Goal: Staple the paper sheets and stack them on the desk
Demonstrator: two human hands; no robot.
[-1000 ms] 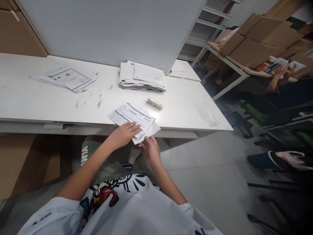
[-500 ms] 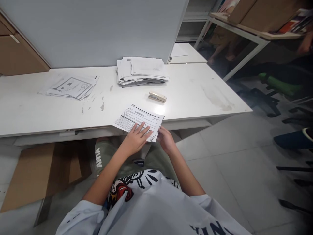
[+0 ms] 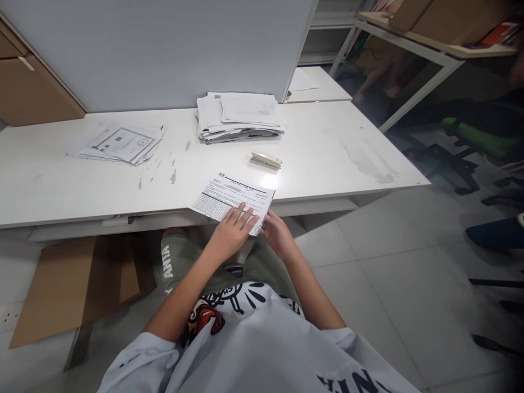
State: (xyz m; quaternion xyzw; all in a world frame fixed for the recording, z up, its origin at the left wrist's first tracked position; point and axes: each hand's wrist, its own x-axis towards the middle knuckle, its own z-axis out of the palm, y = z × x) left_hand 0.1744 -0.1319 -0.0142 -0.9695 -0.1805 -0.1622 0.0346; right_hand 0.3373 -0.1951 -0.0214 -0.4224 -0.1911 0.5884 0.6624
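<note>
A printed paper form [image 3: 235, 194] with a table of small boxes lies slanted at the desk's front edge, its lower right part reaching past the edge. My left hand [image 3: 232, 232] rests flat across its lower part, fingers stretched out and slightly apart; the thumb is hidden. At the form's right edge, my right hand [image 3: 278, 233] is closed with thumb and fingertips on the paper. Just beyond the form sits a cream stapler [image 3: 266, 160]. Behind that stands a thick stack of papers [image 3: 245, 117].
A smaller fanned pile of printed sheets [image 3: 123, 144] lies left on the white desk [image 3: 319, 147]. A grey partition [image 3: 176, 49] rises at the back, with a cardboard box [image 3: 36, 90] beside it. Flattened cardboard [image 3: 61, 289] is under the desk. Another person's legs [image 3: 380, 76] show at upper right.
The view has shifted slightly, so the desk's right side sits a little further right. Both hands stay at the form, with the left fingers moved slightly right over it.
</note>
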